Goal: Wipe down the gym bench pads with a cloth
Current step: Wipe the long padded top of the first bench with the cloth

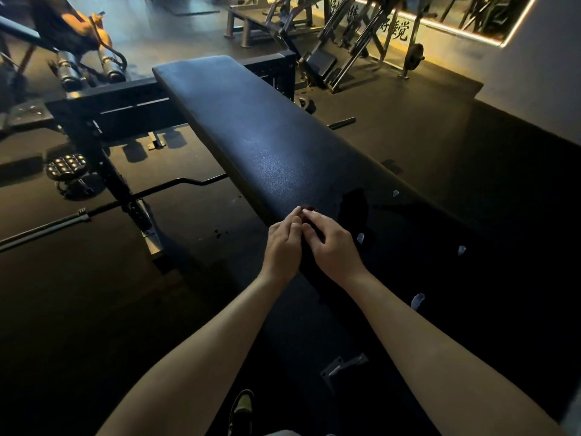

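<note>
1. Dim gym floor point(408, 146) spreads around you, dark and matte, with weight machines point(345, 42) along the far wall under a glowing strip of light.
2. Your bench pad point(251, 127) runs from the upper left toward the lower right. It is long and black, its far end catches the light, and its near end is lost in shadow.
3. To your left a barbell point(47, 225) lies on the floor beside the black frame point(103, 165) that stands at the head of the bench.
4. Your cloth point(352, 206) looks like a dark fold lying on the pad at the edge of the shadow. It reaches under and between your hands, but the light is too low to trace its outline.
5. Your left hand point(283, 243) sits at the near edge of the pad, thumb and forefinger brought together at the top and pinching the dark fabric.
6. Your right hand point(333, 243) is just beside it, knuckles up, with the fingers point(311, 220) curled down onto the same fabric, so both hands meet at the fingertips.
7. A few pale flecks point(360, 237) show on the dark surface to the right of your hands.
8. Your shoe point(242, 407) shows at the bottom edge, between your forearms.
</note>
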